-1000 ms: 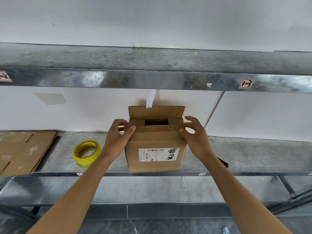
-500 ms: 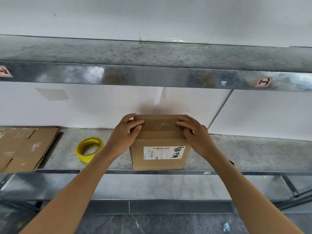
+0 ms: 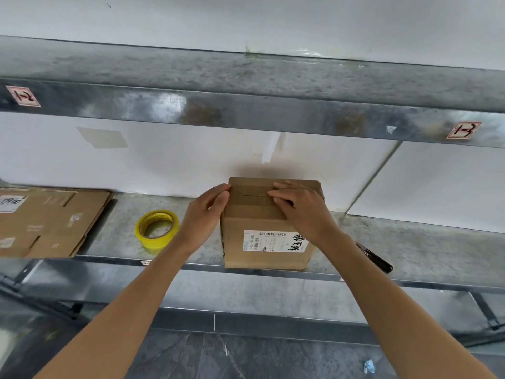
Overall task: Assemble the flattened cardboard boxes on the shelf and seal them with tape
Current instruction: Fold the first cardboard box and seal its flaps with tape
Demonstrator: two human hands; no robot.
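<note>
Standing centre frame on shelf (image 3: 423,247): box (image 3: 235,253), flaps closed. L hand (image 3: 206,212) flat on its upper-left edge, fingers straight. R hand (image 3: 303,212) on top, loosely bent fingertips pressing flaps, gripping nothing. Tape roll (image 3: 164,243) near, left; flat cardboard (image 3: 49,222) far left.

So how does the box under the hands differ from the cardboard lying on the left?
The box stands folded up, flaps closed; the flat cardboard lies unfolded. The left hand and right hand touch the box; the flat cardboard is untouched. Both are brown, on one shelf.
</note>
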